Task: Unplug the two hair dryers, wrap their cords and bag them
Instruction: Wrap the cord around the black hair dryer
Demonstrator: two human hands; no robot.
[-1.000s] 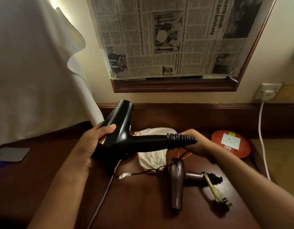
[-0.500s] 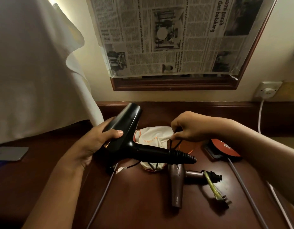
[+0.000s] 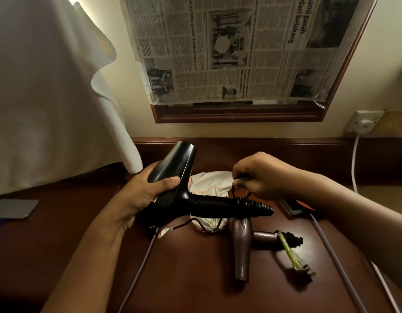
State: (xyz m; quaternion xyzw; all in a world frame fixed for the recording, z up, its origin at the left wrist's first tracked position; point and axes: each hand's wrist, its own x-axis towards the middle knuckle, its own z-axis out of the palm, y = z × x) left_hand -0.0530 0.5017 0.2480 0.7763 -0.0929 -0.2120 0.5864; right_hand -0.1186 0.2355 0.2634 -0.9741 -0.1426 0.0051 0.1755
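Note:
My left hand [image 3: 141, 195] grips the body of a black hair dryer [image 3: 179, 177] held above the desk, its handle pointing right and ending in a ribbed cord sleeve [image 3: 254, 206]. My right hand [image 3: 261, 175] pinches a thin black cord [image 3: 237, 190] just above that sleeve. A white cloth bag [image 3: 209, 184] with orange print lies behind the handle, its drawstring end near the desk. A brown hair dryer [image 3: 240, 245] lies flat on the desk at the right, with a yellow-wrapped plug [image 3: 294, 260] beside its handle.
A dark wooden desk [image 3: 195, 279] carries grey cords [image 3: 139, 263] running toward me. An orange disc [image 3: 301, 205] sits under my right forearm. A wall socket [image 3: 364, 122] with a white plug is at the back right. A phone [image 3: 15, 208] lies left, below a white cloth.
My right hand left the end of the black dryer's handle, rose and now pinches the thin cord above it. The dryer tilted, nozzle higher. A grey cord now lies on the right.

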